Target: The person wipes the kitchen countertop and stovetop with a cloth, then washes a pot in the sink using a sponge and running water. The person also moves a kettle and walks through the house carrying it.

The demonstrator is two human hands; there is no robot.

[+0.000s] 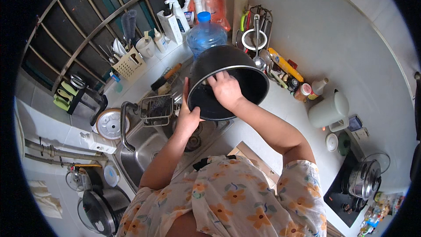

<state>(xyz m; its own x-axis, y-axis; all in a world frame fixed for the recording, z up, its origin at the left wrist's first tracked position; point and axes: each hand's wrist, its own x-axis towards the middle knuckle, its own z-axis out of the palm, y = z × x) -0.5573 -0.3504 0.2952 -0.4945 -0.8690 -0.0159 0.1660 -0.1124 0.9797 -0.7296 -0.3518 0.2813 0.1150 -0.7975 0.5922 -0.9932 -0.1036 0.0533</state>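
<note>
A deep black pot [213,60], its mouth tilted towards me, is held up over the sink's edge. My left hand [189,118] grips its left side, thumb on the near rim and fingers along the outer wall. My right hand [226,89] reaches inside, fingers bent against the inner wall at the upper left. A small pale tan patch shows by those fingertips, too little of it to name. Below the pot and to the left lies the stainless steel sink [136,163], with a curved faucet [124,125] over it.
A wire rack [156,110] stands behind the sink, and a blue water jug [205,36] behind the pot. On the right counter are jars [302,91], a pale kettle [329,110] and a lidded pot [363,177] on a black cooktop [340,200]. A knife holder [79,98] sits at left.
</note>
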